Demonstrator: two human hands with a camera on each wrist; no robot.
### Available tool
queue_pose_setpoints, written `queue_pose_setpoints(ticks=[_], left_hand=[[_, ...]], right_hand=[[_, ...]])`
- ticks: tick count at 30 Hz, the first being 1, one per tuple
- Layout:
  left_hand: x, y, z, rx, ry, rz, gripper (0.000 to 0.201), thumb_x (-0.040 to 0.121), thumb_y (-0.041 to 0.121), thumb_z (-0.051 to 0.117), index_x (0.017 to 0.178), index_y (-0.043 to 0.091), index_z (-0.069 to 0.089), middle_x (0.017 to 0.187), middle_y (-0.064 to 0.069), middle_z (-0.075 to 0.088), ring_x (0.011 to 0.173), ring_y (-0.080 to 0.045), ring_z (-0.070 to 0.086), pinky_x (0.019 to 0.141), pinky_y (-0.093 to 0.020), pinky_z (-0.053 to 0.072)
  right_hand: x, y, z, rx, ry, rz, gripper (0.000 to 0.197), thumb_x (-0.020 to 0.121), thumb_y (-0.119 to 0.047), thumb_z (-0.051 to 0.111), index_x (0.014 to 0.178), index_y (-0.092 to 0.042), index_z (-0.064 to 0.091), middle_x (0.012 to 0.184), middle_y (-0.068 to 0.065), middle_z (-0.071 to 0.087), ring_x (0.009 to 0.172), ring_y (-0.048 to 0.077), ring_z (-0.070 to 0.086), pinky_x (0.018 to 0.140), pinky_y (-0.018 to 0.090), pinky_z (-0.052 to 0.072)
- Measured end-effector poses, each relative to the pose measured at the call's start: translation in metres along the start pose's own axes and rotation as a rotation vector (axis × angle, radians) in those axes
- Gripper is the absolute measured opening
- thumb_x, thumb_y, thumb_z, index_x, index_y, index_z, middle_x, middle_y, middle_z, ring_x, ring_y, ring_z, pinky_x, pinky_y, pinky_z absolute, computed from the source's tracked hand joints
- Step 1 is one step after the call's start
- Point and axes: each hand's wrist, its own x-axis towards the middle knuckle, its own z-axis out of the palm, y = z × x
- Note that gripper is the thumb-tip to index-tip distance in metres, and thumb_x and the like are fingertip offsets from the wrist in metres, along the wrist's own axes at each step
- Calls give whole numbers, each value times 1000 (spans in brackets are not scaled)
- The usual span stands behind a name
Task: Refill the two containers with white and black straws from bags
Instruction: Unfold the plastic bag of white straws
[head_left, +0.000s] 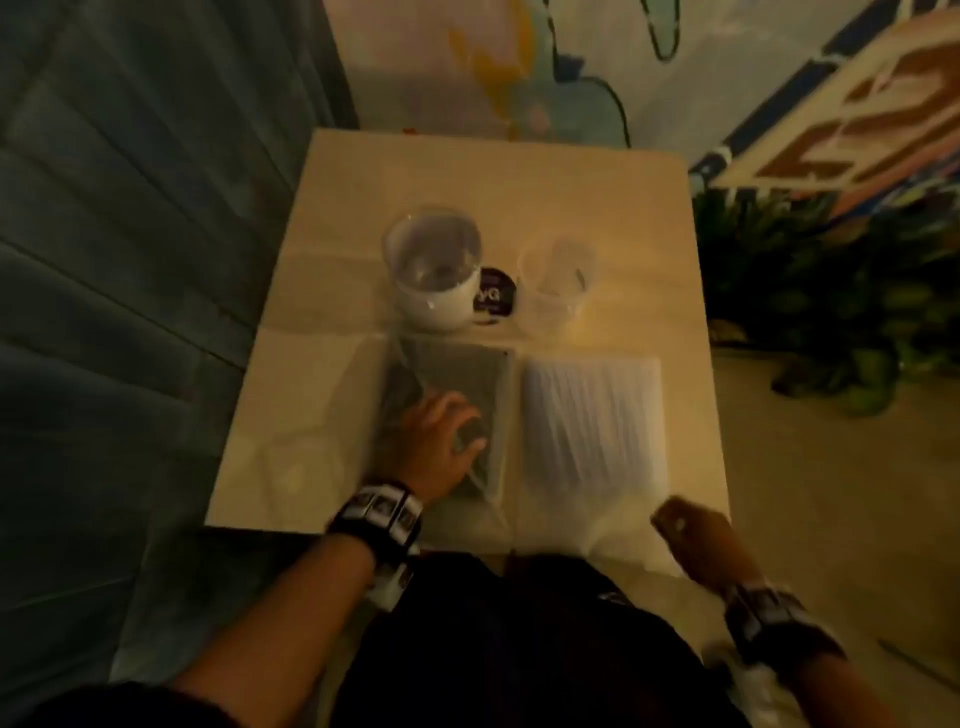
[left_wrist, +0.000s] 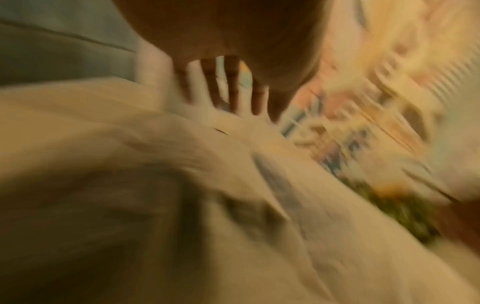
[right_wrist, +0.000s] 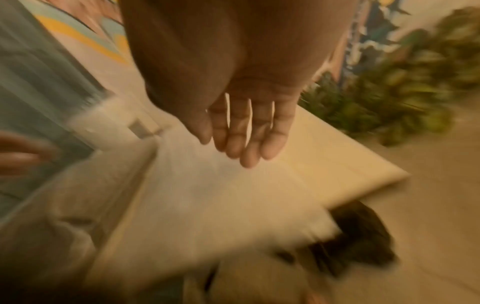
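Note:
Two plastic bags lie side by side on a beige table. The bag of black straws is on the left and the bag of white straws on the right. Behind them stand a clear container with a white base and a smaller clear cup. My left hand rests on the black straw bag with its fingers spread and straight. My right hand hovers at the table's front right corner. Its fingers are straight and hold nothing, above the white bag. All views are blurred.
A round black lid lies between the two containers. Teal upholstery runs along the table's left side. A green plant stands on the floor to the right. A painted wall is behind the table.

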Motion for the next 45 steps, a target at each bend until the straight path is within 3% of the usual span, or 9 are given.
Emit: queue_pose_setpoints(ticks=[4, 8, 12, 24, 28, 33, 36, 41, 45], left_hand=[[22, 22, 33, 259, -468, -244, 82, 80, 68, 58, 149, 47, 20, 163, 4, -11, 148, -30, -17, 111, -71, -1], [1, 3, 42, 330, -510, -349, 85, 81, 68, 57, 149, 53, 8, 162, 5, -17, 147, -33, -22, 107, -77, 1], [-27, -34, 23, 294, -422, -425, 84, 80, 67, 61, 149, 53, 16, 164, 7, -6, 149, -28, -14, 107, -76, 8], [-57, -121, -31, 251, -207, -715, 81, 82, 35, 74, 151, 31, 32, 163, -6, 10, 149, -35, -4, 117, -61, 9], [-43, -87, -15, 336, -115, -544, 67, 78, 23, 71, 139, 18, 46, 155, -13, 29, 146, -36, 16, 114, -59, 19], [-32, -43, 26, -50, -528, -513, 33, 82, 51, 66, 96, 21, 65, 105, -5, 70, 101, -29, 65, 87, -38, 51], [-31, -32, 38, -140, -772, -455, 24, 87, 33, 63, 74, 13, 63, 88, -12, 69, 91, -30, 66, 73, -34, 47], [-14, -25, 24, -363, -781, -453, 27, 89, 12, 65, 62, 9, 61, 54, -5, 61, 53, -19, 60, 61, -33, 50], [-6, 3, -6, -660, -655, -566, 16, 93, 7, 62, 78, 6, 65, 54, -1, 62, 48, -11, 59, 48, -24, 50]], right_hand=[[44, -18, -3, -110, 201, -193, 9, 95, -22, 65, 103, -18, 63, 109, 4, 56, 93, 26, 61, 75, 34, 46], [72, -20, -4, -224, 126, -196, 49, 92, -38, 66, 137, -25, 53, 150, 8, 38, 132, 31, 41, 106, 47, 43], [90, -18, -2, -294, -1, -198, 60, 90, -50, 64, 145, -36, 43, 162, 5, 21, 147, 30, 21, 117, 53, 31], [95, -49, 37, -422, -71, -279, 63, 91, -53, 60, 148, -38, 39, 162, 8, 19, 146, 35, 19, 115, 52, 34], [98, -81, 55, -435, -81, -267, 61, 91, -52, 60, 147, -37, 41, 162, 8, 20, 146, 35, 20, 114, 52, 35], [103, -110, 75, -413, -62, -210, 59, 92, -48, 59, 147, -37, 41, 162, 7, 20, 147, 34, 20, 115, 51, 34], [103, -123, 81, -367, -54, -147, 55, 94, -46, 57, 146, -36, 43, 161, 6, 22, 146, 33, 21, 115, 49, 35], [87, -136, 65, -325, -100, -204, 51, 95, -55, 54, 138, -29, 52, 156, 8, 33, 140, 31, 34, 113, 48, 37], [34, -156, 50, -192, -69, -611, 57, 81, -73, 59, 105, -22, 60, 126, 4, 54, 110, 24, 52, 91, 40, 47]])
